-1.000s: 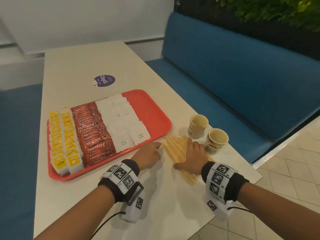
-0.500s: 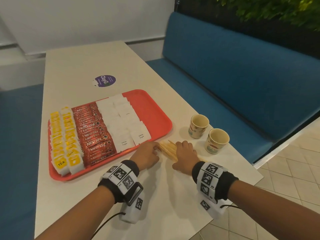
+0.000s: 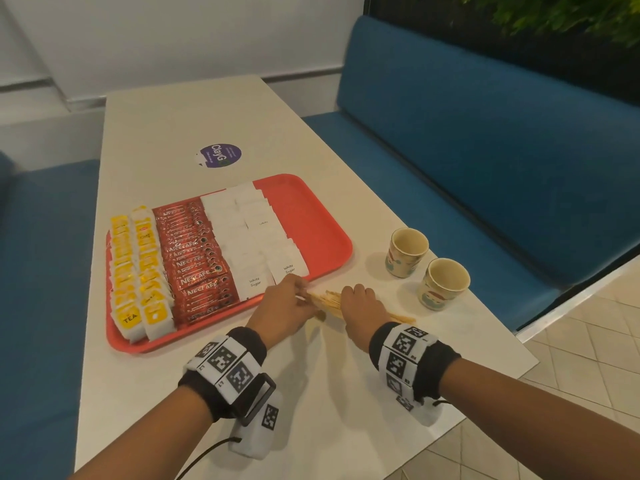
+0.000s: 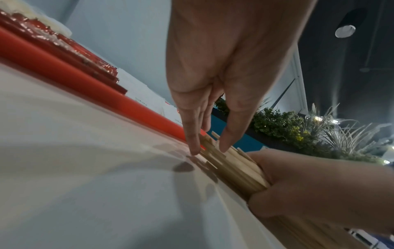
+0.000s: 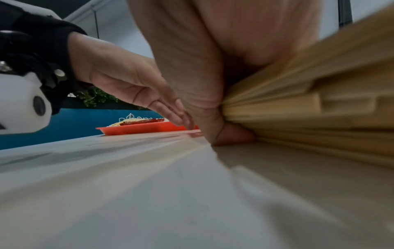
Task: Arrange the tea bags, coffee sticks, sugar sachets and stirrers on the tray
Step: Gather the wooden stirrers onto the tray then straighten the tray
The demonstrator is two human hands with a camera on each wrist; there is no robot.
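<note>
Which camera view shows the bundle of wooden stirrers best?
The left wrist view: the stirrers show staggered ends, gripped by the right hand. The right wrist view blurs them close up; the head view mostly hides them behind hands.

Before you stands a long pale table [image 3: 166, 341]. On it lie a red tray [image 3: 311, 216], a bundle of wooden stirrers [image 3: 327, 299], two paper cups [image 3: 407, 251] and a round purple sticker [image 3: 220, 155].

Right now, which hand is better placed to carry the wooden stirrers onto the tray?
The right hand: its fingers and thumb already wrap the stirrers. The left hand only touches their ends with straight fingers. The bare part of the tray lies just ahead.
</note>
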